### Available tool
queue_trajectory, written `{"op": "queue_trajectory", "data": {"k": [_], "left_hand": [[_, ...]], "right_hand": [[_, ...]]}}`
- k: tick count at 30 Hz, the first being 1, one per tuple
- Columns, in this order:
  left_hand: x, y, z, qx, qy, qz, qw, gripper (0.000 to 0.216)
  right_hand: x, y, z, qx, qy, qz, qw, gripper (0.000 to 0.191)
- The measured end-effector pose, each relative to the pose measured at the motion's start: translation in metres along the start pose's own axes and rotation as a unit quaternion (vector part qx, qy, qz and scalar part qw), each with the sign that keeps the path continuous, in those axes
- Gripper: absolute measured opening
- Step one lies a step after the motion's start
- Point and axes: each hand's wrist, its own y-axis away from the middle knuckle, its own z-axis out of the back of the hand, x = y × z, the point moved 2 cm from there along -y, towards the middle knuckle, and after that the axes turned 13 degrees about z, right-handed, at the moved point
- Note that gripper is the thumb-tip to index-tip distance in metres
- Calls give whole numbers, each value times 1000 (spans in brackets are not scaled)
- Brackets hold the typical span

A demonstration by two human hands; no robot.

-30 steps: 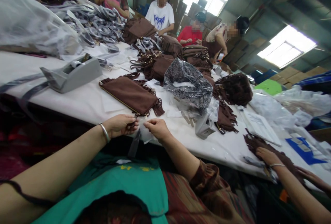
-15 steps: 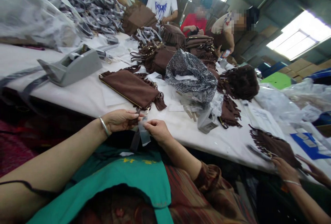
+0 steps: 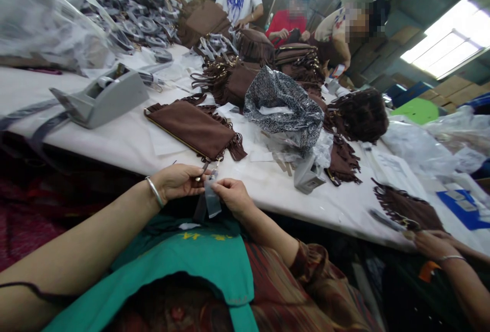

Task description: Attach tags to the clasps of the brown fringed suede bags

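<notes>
A brown fringed pouch (image 3: 195, 128) with a gold zipper lies at the table's front edge, its metal hook end pointing toward me. My left hand (image 3: 184, 181), a silver bangle at its wrist, pinches a dark strap (image 3: 205, 166) by the hook; a small gold metal piece shows at the fingertips. From between the hands hangs a clear plastic strip (image 3: 213, 203). The upper part of that strip is pinched between thumb and finger of my right hand (image 3: 234, 196). My fingers partly hide where strap and plastic meet.
A grey tape dispenser (image 3: 111, 98) stands at left, another dispenser (image 3: 306, 176) at right. A black-and-white plastic bag (image 3: 283, 102) lies beyond the pouch, before piled brown bags (image 3: 237, 87). At right, a co-worker's hands (image 3: 432, 245) handle another fringed pouch (image 3: 411, 207). Several people stand behind.
My left fingers have shifted slightly, and a gold metal piece now shows at their tips. The plastic strip has swung a little. The co-worker's hands at right have moved along their pouch.
</notes>
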Motion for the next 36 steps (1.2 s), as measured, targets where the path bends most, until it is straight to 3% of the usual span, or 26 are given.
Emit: {"op": "queue_trajectory", "data": {"k": [5,8,12,16,19,21,26,28,32,36], "left_hand": [[3,1,2,-47,-89,-41,994,16],[0,2,2,-89,-201,-82,972,24],[-10,4,0,-174,-383,-142,896,30],[-17,3,-2,-248,-514,-176,802,19],[-16,2,-4,-268,-558,-180,764,13],[-14,2,-3,-262,-549,-173,775,13],[-12,4,1,-193,-364,-120,903,21],[-11,6,2,-159,-297,-85,938,26],[-7,7,1,-86,-210,-67,972,21],[-4,2,4,-48,-159,-61,984,20]], "right_hand": [[-4,-1,2,1,5,1,1000,26],[-5,-1,5,2,37,15,999,25],[-3,0,9,-5,69,23,997,25],[-1,1,8,-3,83,25,996,25],[-1,2,7,0,90,23,996,25],[-1,3,6,2,89,18,996,25],[-2,4,3,2,77,6,997,24],[-3,4,2,1,66,3,998,24],[-5,5,0,7,53,-1,999,26],[-6,3,-1,4,60,-10,998,27]]}}
